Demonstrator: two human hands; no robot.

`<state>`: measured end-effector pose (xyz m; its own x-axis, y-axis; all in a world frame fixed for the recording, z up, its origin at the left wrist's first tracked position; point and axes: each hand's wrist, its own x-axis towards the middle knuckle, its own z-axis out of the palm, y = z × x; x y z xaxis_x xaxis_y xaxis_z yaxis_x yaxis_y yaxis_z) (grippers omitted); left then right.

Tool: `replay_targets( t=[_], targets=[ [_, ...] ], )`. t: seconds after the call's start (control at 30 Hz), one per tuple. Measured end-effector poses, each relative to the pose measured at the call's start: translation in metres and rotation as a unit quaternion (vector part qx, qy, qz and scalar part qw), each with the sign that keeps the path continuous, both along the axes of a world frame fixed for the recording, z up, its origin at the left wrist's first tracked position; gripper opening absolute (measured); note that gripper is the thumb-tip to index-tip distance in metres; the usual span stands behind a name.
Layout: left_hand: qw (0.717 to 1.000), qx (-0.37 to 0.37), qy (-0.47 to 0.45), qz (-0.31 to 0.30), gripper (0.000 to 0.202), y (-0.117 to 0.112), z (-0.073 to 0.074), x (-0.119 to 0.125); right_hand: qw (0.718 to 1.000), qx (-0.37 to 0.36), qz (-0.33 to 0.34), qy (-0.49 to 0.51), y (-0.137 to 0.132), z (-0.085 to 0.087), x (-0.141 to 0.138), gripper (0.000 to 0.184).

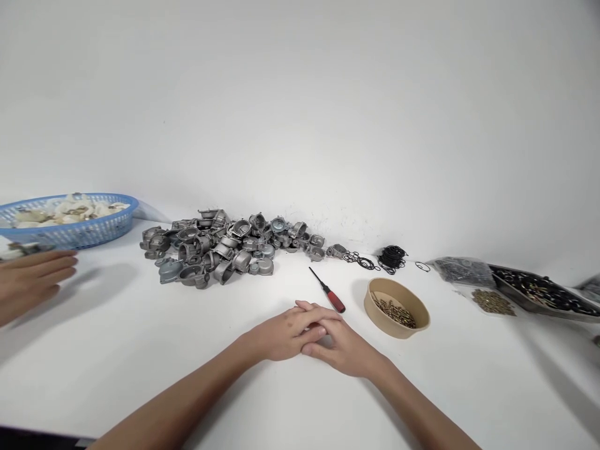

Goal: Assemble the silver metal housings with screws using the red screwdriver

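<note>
My left hand (pixel 283 334) and my right hand (pixel 349 347) rest together on the white table, fingers interlaced and closed, with nothing visible in them. Just beyond them lies a screwdriver (pixel 335 300) with a red and black handle, its dark shaft pointing away to the left. To the right of my right hand stands a round brown paper bowl (pixel 382 324) with brass-coloured screws (pixel 396 312) in it. A heap of grey cast-metal housings (pixel 225 250) lies farther back, left of centre.
Another person's hand (pixel 35 281) reaches in at the left, near a blue plastic basket (pixel 112 226) of whitish parts. Black rubber rings (pixel 392 256) lie by the wall. At right are a plastic bag (pixel 464 272), small brass pieces (pixel 493 302) and a tray (pixel 525 304) of black parts.
</note>
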<state>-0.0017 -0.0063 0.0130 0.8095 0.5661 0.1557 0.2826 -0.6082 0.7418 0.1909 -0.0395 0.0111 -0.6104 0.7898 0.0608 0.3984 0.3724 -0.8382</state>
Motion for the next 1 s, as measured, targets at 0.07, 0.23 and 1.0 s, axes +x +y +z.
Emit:
replay_targets(
  t=[0.07, 0.23, 1.0],
  targets=[
    [1.0, -0.004, 0.004, 0.004, 0.041, -0.001, 0.003, 0.0, 1.0, -0.002, -0.004, -0.006, 0.0, -0.001, 0.0, 0.054],
    [1.0, -0.015, 0.008, -0.001, 0.041, -0.001, 0.001, 0.0, 1.0, -0.002, 0.008, 0.006, 0.0, -0.001, 0.001, 0.048],
    [0.995, 0.099, 0.011, 0.032, 0.059, 0.012, -0.002, -0.009, 0.999, 0.041, -0.025, 0.002, -0.001, -0.009, -0.001, 0.061]
  ],
)
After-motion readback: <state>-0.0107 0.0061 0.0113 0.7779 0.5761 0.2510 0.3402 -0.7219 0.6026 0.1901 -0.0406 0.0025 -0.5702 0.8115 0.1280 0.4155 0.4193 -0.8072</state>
